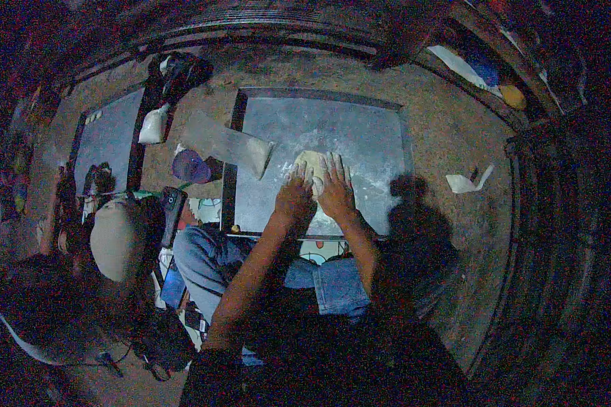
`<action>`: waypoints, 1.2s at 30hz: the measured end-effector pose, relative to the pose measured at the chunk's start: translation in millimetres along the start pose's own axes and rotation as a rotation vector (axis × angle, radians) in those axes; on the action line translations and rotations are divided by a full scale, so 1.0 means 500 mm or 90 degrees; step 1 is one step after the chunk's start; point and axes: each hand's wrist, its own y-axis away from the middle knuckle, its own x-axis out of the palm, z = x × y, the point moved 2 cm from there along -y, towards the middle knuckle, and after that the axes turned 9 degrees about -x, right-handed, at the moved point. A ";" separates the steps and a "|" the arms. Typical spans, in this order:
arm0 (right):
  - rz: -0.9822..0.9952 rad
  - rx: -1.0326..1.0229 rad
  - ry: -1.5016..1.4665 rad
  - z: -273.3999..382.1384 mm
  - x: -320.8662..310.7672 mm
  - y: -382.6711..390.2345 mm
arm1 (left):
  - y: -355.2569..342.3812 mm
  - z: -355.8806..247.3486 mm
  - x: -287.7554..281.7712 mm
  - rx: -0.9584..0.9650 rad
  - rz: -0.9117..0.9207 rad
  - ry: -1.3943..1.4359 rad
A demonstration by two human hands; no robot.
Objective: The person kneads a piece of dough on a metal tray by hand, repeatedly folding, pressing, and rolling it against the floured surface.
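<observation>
A pale lump of dough (308, 157) lies on a grey, flour-dusted board (360, 122) in front of me. My left hand (296, 192) presses on the near left part of the dough, its fingers pointing forward. Beside it, my right hand (336, 188) rests flat along the dough's right side with the fingers stretched out. White flour coats the fingers of both hands. They partly cover the dough, so its full outline is hidden. A clear plastic bag (253, 152) with pale powder in its end lies over the board's left edge.
Left of the board stand a purple container (191, 167) and a tied white bag (153, 125). A person in a light cap (117, 239) sits close at my left, near a dark phone (174, 216) and a second board (112, 139). White scrap (463, 182) lies on the floor at right.
</observation>
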 end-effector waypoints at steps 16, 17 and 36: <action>0.261 0.011 -0.015 -0.020 -0.034 -0.041 | 0.015 0.070 -0.035 0.001 0.155 0.057; 0.268 -0.021 0.018 -0.022 -0.035 -0.044 | 0.020 0.062 -0.048 0.016 0.146 0.040; 0.329 -0.042 -0.100 0.052 -0.104 -0.081 | 0.026 0.059 -0.064 -0.072 0.288 0.033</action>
